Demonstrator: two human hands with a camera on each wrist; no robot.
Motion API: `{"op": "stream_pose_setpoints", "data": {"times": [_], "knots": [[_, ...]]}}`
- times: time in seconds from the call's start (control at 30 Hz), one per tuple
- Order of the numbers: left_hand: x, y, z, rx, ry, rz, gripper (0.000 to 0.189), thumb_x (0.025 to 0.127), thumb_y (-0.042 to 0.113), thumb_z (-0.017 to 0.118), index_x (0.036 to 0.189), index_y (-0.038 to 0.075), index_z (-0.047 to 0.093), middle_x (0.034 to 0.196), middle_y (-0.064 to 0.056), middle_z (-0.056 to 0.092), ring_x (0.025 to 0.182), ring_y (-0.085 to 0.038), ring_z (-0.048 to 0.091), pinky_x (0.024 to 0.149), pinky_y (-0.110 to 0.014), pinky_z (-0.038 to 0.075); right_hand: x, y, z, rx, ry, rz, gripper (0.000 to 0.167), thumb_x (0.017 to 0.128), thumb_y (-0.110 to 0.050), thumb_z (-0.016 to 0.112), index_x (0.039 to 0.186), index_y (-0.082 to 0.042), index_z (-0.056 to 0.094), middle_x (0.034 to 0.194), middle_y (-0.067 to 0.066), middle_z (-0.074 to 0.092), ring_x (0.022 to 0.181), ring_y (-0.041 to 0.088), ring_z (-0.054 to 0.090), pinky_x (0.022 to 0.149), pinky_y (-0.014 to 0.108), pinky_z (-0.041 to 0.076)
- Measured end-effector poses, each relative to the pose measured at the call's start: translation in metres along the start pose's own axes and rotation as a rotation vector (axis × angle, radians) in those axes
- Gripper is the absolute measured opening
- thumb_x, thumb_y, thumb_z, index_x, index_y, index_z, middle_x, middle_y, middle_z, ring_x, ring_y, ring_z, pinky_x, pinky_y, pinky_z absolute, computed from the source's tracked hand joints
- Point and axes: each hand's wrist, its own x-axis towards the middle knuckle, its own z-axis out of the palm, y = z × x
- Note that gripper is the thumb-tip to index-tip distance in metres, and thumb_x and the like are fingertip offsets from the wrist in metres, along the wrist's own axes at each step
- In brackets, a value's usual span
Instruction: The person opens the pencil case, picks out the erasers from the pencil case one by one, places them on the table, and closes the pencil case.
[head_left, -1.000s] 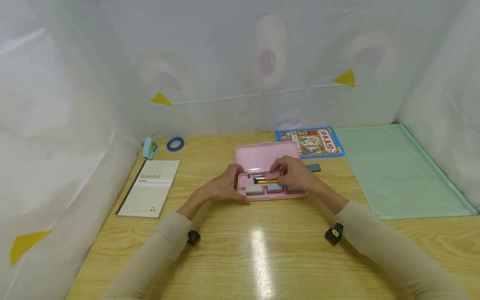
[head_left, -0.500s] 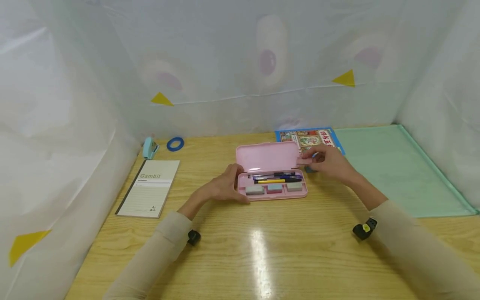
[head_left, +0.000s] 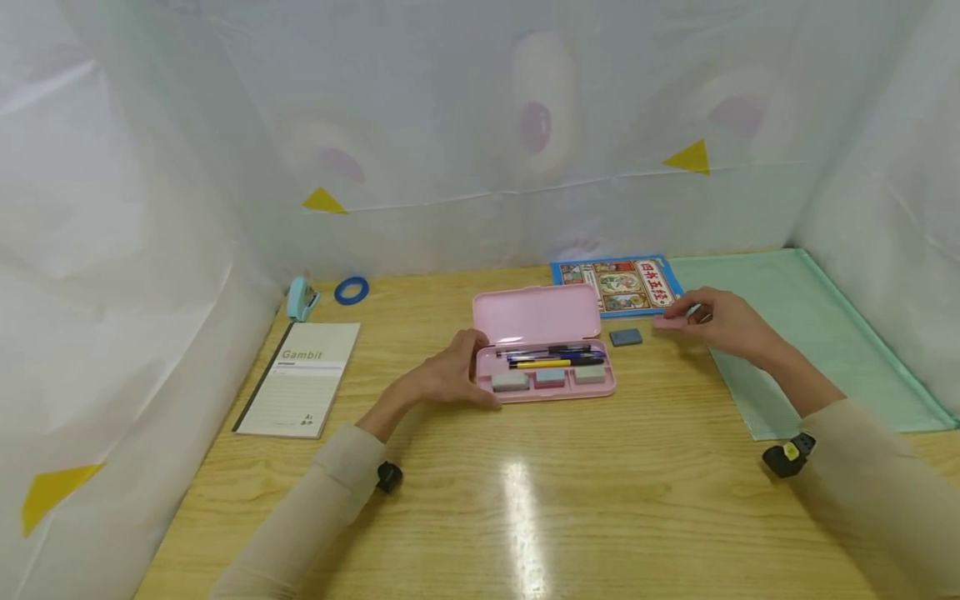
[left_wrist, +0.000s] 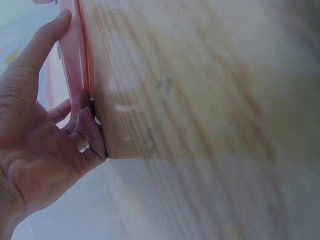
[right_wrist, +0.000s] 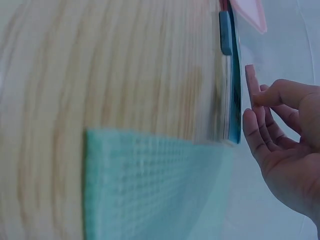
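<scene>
A pink pencil case (head_left: 537,314) lies with its lid up on the table. Inside are several pens, a yellow pen (head_left: 534,363) among them, and three erasers, one of them blue and pink (head_left: 550,379). My left hand (head_left: 450,368) grips the case's left end, thumb at the front and fingers behind; the left wrist view shows its pink side (left_wrist: 74,55). Between thumb and fingers, my right hand (head_left: 731,325) pinches a flat pink eraser (right_wrist: 251,82), held above the table to the right of the case. A blue-grey eraser (head_left: 626,337) lies between them.
Behind the case lies a blue-edged picture book (head_left: 622,283). A green mesh zip pouch (head_left: 817,342) covers the right side. At left are a Gambit notebook (head_left: 300,379), a light-blue stapler (head_left: 302,298) and a blue tape roll (head_left: 351,291). White sheeting (head_left: 420,125) encloses the table.
My right hand has lifted the pink eraser out of the pencil case and carried it right, past the blue-grey eraser towards the green pouch. The left hand has stayed on the case.
</scene>
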Motion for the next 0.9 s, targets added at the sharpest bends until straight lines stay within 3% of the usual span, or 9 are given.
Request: {"op": "stream_pose_setpoints", "data": {"times": [0.17, 0.37, 0.53, 0.77, 0.9], "knots": [[0.0, 0.001, 0.0, 0.0, 0.0, -0.001, 0.096, 0.075, 0.048, 0.092, 0.142, 0.011, 0.034, 0.132, -0.007, 0.042, 0.117, -0.022, 0.048, 0.105, -0.039, 0.044, -0.002, 0.006, -0.004, -0.004, -0.045, 0.009, 0.025, 0.097, -0.019, 0.074, 0.12, -0.008, 0.072, 0.124, 0.015, 0.064, 0.093, 0.021, 0.063, 0.072, 0.031, 0.052], [0.0, 0.001, 0.0, 0.01, -0.001, 0.002, 0.095, 0.075, 0.047, 0.092, 0.141, 0.011, 0.035, 0.131, -0.007, 0.042, 0.117, -0.022, 0.047, 0.105, -0.038, 0.043, -0.003, 0.007, -0.004, 0.014, -0.078, 0.022, 0.028, 0.098, -0.025, 0.075, 0.12, -0.008, 0.07, 0.125, 0.016, 0.063, 0.091, 0.02, 0.063, 0.071, 0.032, 0.053], [0.001, 0.002, -0.001, 0.004, -0.01, 0.002, 0.095, 0.075, 0.045, 0.092, 0.141, 0.011, 0.034, 0.132, -0.007, 0.041, 0.118, -0.022, 0.047, 0.106, -0.038, 0.043, -0.002, 0.006, -0.003, 0.01, -0.085, 0.021, 0.03, 0.098, -0.025, 0.074, 0.121, -0.006, 0.069, 0.125, 0.017, 0.063, 0.092, 0.02, 0.063, 0.071, 0.032, 0.054], [0.001, 0.003, -0.001, 0.001, -0.009, -0.007, 0.096, 0.075, 0.046, 0.092, 0.142, 0.011, 0.034, 0.132, -0.007, 0.042, 0.118, -0.022, 0.047, 0.106, -0.038, 0.043, -0.002, 0.001, -0.006, 0.032, -0.08, 0.065, 0.048, 0.095, -0.041, 0.077, 0.128, -0.008, 0.067, 0.126, 0.015, 0.064, 0.099, 0.025, 0.064, 0.076, 0.038, 0.055], [0.001, 0.002, -0.001, -0.002, -0.013, -0.006, 0.096, 0.075, 0.046, 0.092, 0.142, 0.011, 0.034, 0.132, -0.007, 0.041, 0.118, -0.022, 0.047, 0.107, -0.038, 0.043, -0.004, -0.007, -0.006, 0.075, -0.072, 0.074, 0.048, 0.095, -0.037, 0.078, 0.13, -0.007, 0.066, 0.126, 0.015, 0.064, 0.101, 0.023, 0.063, 0.078, 0.038, 0.054]]}}
